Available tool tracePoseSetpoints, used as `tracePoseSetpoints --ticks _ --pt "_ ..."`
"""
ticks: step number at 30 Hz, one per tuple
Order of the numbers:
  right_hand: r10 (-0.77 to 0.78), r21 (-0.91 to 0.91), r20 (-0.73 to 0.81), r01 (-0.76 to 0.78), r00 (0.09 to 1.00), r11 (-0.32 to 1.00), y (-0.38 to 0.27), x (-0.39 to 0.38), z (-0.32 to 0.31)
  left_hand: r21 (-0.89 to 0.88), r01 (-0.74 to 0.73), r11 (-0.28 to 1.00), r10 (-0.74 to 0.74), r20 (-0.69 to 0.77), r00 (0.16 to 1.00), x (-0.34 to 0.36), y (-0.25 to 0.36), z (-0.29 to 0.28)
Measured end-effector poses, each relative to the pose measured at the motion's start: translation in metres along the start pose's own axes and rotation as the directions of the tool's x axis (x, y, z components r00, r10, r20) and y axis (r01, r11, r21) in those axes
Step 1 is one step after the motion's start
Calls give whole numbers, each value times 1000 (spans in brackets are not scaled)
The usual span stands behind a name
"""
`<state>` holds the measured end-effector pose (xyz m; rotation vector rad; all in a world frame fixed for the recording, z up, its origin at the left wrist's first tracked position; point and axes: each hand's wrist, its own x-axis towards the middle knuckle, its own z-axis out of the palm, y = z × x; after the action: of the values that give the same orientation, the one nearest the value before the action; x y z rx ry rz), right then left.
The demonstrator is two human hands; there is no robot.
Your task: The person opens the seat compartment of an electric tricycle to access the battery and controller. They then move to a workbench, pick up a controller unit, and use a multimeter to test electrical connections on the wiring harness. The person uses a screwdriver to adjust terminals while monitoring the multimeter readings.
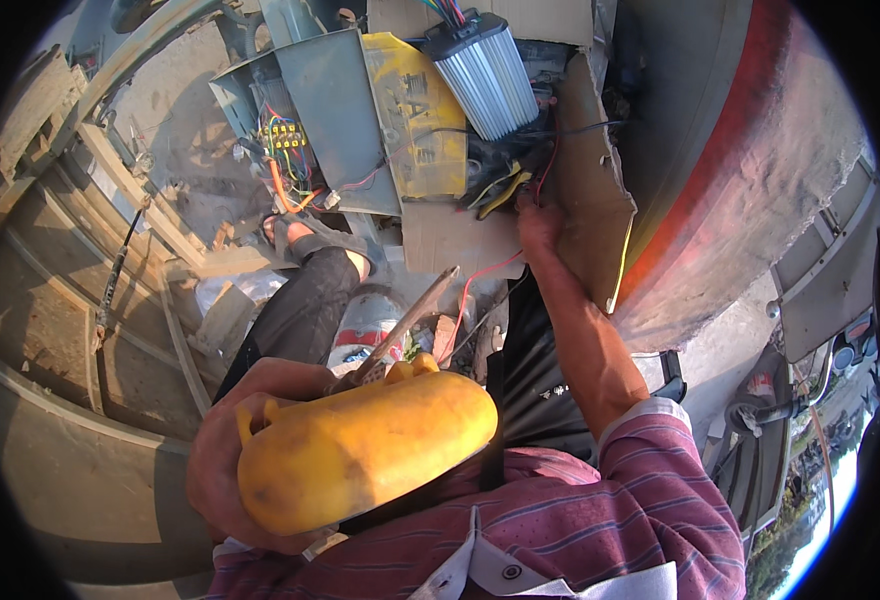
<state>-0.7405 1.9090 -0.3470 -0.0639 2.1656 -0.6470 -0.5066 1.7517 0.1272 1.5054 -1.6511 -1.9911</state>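
Left hand (218, 465) wrapped round a rounded yellow tool (370, 450), right hand (540, 222) reaching into a cardboard box (595, 190).

The left grip is clamped on the tool, low and left of centre; whether the right grip has closed on anything, just right of centre, I can't tell. A red wire (464, 300) trails below it, the finned metal unit (485, 85) sits above; I'd worry a careless tug there could pull a connection loose.
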Motion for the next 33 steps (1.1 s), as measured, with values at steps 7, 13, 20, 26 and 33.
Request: tracePoseSetpoints --ticks 7,13,20,26,33 --pt "-267 129 -51 272 962 954 -63 -23 -14 91 -87 992 91 -43 995 7 4 5" --pt "-252 93 -8 252 968 963 -61 -22 -5 83 -241 967 245 -45 968 6 -10 8" --pt "-395 383 232 290 889 877 -48 -48 3 89 -55 995 70 -178 982 -8 -8 12" --pt "-435 381 420 280 796 881 -87 -74 24 113 -12 993 16 -34 999 -2 -4 1" --pt "-494 242 312 435 811 867 -103 -81 45 269 -167 949 101 243 965 -6 -16 -22"
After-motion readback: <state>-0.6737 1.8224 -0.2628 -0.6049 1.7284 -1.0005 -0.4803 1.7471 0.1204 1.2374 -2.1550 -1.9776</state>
